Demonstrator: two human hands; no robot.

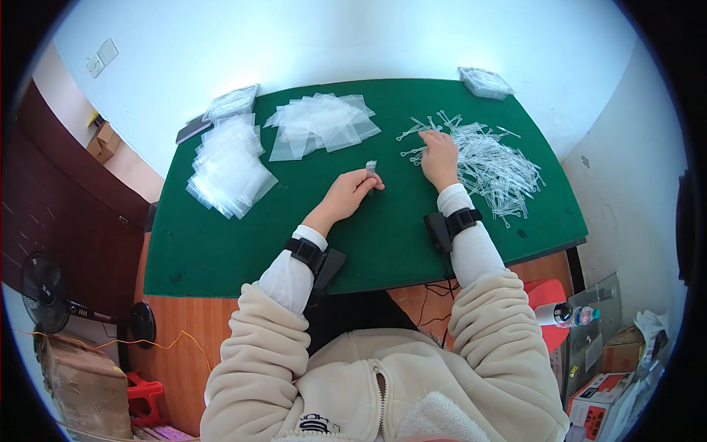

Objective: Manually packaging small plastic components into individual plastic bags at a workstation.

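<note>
My left hand (349,193) is closed around a small bundle of clear plastic sticks (371,166), held upright over the middle of the green table; the bundle's lower part is hidden by the fingers. Off to the right, my right hand (440,160) reaches into the left edge of a loose pile of clear plastic sticks (501,171) with looped ends. Its fingers curl downward among a few of the sticks, and what they grip cannot be made out. Both wrists wear black straps with small boxes attached.
Clear plastic bags lie fanned out in a left stack (230,171) and a back stack (322,125) on the green table (309,250). Wrapped clear packs stand at the back left (232,103) and back right (486,82). A bottle (567,314) and red stool (541,289) are at lower right.
</note>
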